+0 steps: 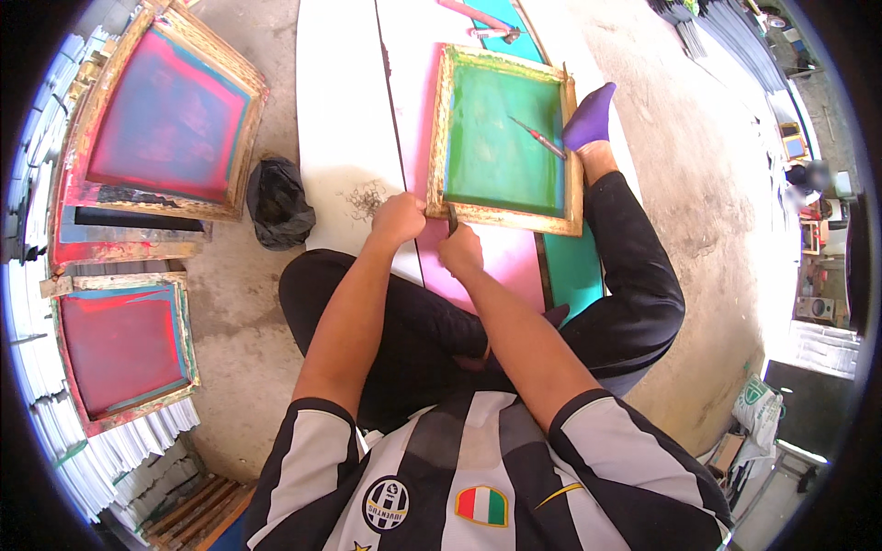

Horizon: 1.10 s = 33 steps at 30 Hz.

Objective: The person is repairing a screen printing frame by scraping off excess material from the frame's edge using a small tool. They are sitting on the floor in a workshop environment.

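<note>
At far left, leave the small pink screen (124,344) and the larger pink screen (165,119) well apart from the work. Keep the black bag (280,204) beside the white board (331,101), near the dark scraps (366,196). Note the left hand (399,219), clenched just beside the near-left corner of the green screen (501,174); cannot tell of anything pinched inside. Best kept clear of the dark tool (452,218), grasped in the right hand (462,250) at the near wooden edge. Probably best worked in short, controlled strokes, away from the mesh. Find the green screen lying flat across the pink and teal boards, ahead of both hands. Probably worth lifting the thin pointed tool (539,138) off the mesh, to avoid a tear. Steady the right edge against the purple sock (590,118).
</note>
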Each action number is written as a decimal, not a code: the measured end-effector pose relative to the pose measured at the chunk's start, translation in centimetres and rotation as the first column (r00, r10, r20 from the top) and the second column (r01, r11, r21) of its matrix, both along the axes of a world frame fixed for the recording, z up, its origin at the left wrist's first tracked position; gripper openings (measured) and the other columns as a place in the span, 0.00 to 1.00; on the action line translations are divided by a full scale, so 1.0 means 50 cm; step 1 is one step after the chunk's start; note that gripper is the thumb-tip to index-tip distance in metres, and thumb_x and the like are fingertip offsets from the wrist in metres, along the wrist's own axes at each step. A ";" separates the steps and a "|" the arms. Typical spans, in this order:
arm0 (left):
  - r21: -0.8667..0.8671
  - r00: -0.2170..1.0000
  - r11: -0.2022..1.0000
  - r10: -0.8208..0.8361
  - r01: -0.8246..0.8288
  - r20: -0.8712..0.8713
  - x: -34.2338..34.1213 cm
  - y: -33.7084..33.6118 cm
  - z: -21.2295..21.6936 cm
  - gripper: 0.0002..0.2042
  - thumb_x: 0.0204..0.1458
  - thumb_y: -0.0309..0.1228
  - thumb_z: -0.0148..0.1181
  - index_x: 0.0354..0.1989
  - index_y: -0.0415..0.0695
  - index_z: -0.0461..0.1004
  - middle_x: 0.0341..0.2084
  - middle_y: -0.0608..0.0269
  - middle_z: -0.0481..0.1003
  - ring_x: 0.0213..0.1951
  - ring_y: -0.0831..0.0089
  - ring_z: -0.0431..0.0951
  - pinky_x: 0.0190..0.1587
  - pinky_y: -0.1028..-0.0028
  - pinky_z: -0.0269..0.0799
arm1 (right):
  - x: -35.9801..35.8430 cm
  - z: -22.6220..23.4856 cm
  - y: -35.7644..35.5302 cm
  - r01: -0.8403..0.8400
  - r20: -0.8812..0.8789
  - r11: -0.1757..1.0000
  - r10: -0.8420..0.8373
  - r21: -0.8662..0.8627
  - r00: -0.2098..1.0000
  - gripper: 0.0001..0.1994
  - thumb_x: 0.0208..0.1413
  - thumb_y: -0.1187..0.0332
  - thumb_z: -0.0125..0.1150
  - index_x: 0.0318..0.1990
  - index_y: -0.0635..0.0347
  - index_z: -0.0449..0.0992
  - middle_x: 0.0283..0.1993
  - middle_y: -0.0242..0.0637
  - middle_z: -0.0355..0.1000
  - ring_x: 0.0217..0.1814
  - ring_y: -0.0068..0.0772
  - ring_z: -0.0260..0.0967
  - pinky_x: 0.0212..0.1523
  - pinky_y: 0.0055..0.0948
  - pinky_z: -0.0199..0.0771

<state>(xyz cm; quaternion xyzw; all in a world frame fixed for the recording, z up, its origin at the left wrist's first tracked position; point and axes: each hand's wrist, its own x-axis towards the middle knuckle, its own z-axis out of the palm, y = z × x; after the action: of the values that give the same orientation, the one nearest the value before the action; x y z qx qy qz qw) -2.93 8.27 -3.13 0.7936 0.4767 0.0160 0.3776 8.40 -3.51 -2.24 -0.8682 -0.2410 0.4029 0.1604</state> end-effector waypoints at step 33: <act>0.088 0.871 0.964 0.265 -0.251 -0.415 -0.060 0.024 0.117 0.16 0.49 0.40 0.73 0.43 0.45 0.84 0.44 0.52 0.84 0.47 0.55 0.84 0.47 0.59 0.80 | 0.093 0.031 -0.009 -0.109 -0.424 0.990 0.135 0.086 0.895 0.13 0.60 0.65 0.58 0.38 0.69 0.71 0.25 0.42 0.71 0.22 0.38 0.72 0.16 0.42 0.71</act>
<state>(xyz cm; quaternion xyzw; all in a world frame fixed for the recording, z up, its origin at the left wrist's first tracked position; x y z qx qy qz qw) -5.94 9.47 2.71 0.7133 0.6484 -0.0984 0.2473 13.03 -3.97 -0.71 -0.7363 -0.2658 0.5857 0.2101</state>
